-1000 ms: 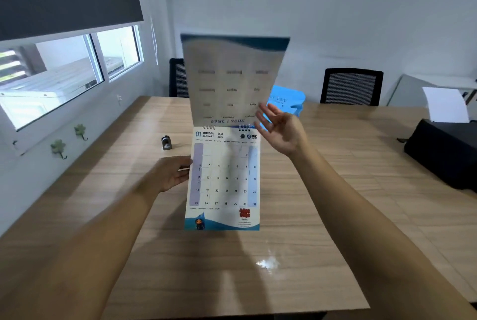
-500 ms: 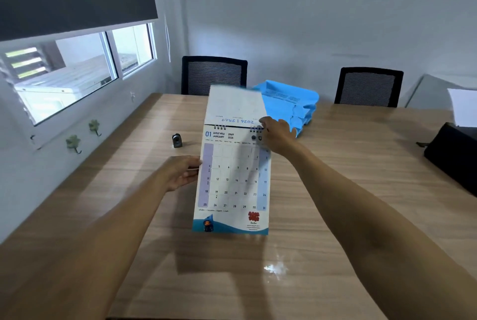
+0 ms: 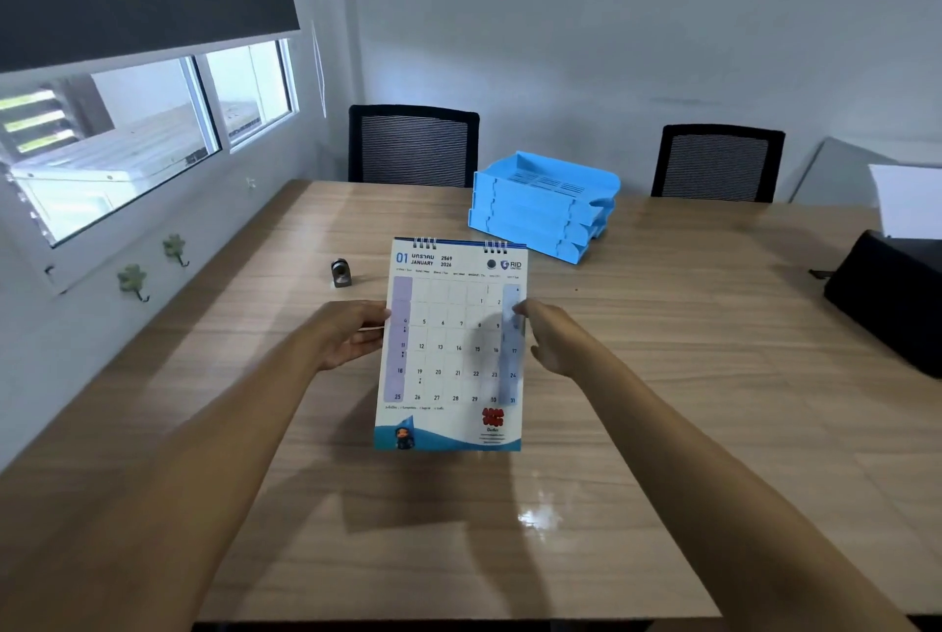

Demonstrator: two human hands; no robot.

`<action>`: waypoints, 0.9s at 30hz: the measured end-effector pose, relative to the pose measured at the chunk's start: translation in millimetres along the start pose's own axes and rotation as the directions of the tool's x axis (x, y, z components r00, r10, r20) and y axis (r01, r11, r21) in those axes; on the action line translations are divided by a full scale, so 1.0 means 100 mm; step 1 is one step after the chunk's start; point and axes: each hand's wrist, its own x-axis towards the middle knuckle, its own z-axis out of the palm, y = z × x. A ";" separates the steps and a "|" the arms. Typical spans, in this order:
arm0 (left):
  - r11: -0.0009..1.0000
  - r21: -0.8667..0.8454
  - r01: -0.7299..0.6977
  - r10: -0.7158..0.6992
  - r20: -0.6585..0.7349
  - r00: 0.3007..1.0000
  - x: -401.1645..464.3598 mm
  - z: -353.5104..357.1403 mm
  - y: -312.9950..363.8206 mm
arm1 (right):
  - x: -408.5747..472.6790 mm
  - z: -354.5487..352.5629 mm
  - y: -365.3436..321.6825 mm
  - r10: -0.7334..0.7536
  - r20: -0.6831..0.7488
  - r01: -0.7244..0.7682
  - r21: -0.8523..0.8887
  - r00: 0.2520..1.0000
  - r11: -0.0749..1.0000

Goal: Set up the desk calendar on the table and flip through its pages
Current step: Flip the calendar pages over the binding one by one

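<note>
The desk calendar [image 3: 451,346] is a spiral-bound white pad showing its January 2026 page, with a blue wave along the bottom. It is held up over the wooden table [image 3: 662,376], facing me, its lower edge off the surface. My left hand [image 3: 351,333] grips its left edge at mid-height. My right hand [image 3: 558,338] is at its right edge, thumb tip on the front of the page and the other fingers behind, slightly blurred. The cover page is folded over the back, out of sight.
A stack of blue letter trays [image 3: 543,205] stands just behind the calendar. A small dark metal object [image 3: 340,272] sits to the left. A black printer [image 3: 892,295] is at the right edge. Two black mesh chairs [image 3: 413,144] stand at the far side.
The cover page, raised a second ago, has gone over the spiral to the back. My right hand came down from the top to the calendar's right edge. The left hand kept its grip.
</note>
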 end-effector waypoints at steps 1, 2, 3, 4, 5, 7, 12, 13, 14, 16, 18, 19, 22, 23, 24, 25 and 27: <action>1.000 -0.001 0.002 -0.002 0.013 1.000 -0.02 -0.01 0.01 | -0.01 -0.02 0.03 0.014 0.007 -0.015 0.013 1.000 1.000; 1.000 -0.002 0.008 -0.008 0.031 0.999 -0.05 -0.02 0.02 | -0.01 -0.04 0.05 0.018 0.005 -0.018 0.004 1.000 1.000; 1.000 -0.014 0.014 -0.013 0.054 0.998 -0.07 -0.05 0.05 | -0.02 -0.07 0.05 0.017 0.009 -0.017 -0.005 1.000 1.000; 0.999 -0.029 0.019 -0.017 0.077 0.997 -0.10 -0.07 0.08 | -0.02 -0.10 0.04 0.013 0.000 -0.013 -0.018 1.000 1.000; 0.998 -0.053 0.026 -0.021 0.097 0.995 -0.12 -0.10 0.11 | -0.04 -0.15 0.01 0.004 0.008 -0.004 -0.001 1.000 1.000; 0.995 -0.094 0.033 -0.020 0.133 0.991 -0.17 -0.14 0.20 | -0.07 -0.22 -0.06 -0.020 0.042 0.015 0.113 0.999 0.994; 0.971 -0.221 -0.095 0.141 0.202 0.969 -0.31 -0.06 0.55 | -0.04 -0.28 -0.34 -0.162 0.113 0.081 0.520 0.980 0.850; 0.963 -0.233 -0.135 0.183 0.196 0.963 -0.32 -0.02 0.63 | -0.04 -0.26 -0.40 -0.200 0.110 0.116 0.516 0.974 0.849; 0.962 -0.198 -0.190 0.226 0.180 0.957 -0.32 0.03 0.70 | -0.05 -0.23 -0.46 -0.240 0.079 0.177 0.470 0.967 0.865; 0.946 0.033 -0.324 0.317 0.138 0.938 -0.33 0.18 0.81 | -0.08 -0.15 -0.54 -0.346 0.016 0.330 0.260 0.938 0.907; 0.833 0.370 -0.411 0.408 0.089 0.909 -0.32 0.33 0.85 | -0.10 -0.08 -0.58 -0.492 -0.015 0.488 -0.104 0.870 0.867; 0.730 0.523 -0.441 0.467 0.089 0.880 -0.30 0.40 0.85 | -0.05 -0.05 -0.57 -0.570 -0.004 0.541 -0.311 0.821 0.781; 0.430 0.775 -0.464 0.526 0.203 0.826 -0.16 0.48 0.83 | 0.17 -0.03 -0.53 -0.614 0.081 0.458 -0.743 0.785 0.488; 0.356 0.828 -0.433 0.512 0.215 0.832 -0.11 0.48 0.82 | 0.24 -0.04 -0.52 -0.585 0.091 0.408 -0.801 0.806 0.437; 0.288 0.876 -0.387 0.500 0.207 0.841 -0.06 0.46 0.80 | 0.29 -0.04 -0.50 -0.565 0.091 0.371 -0.836 0.820 0.404; 0.243 0.907 -0.345 0.489 0.193 0.850 -0.01 0.44 0.80 | 0.33 -0.04 -0.48 -0.552 0.088 0.348 -0.854 0.829 0.387; 0.213 0.925 -0.314 0.465 0.187 0.865 0.08 0.39 0.78 | 0.38 -0.04 -0.45 -0.534 0.084 0.336 -0.855 0.842 0.395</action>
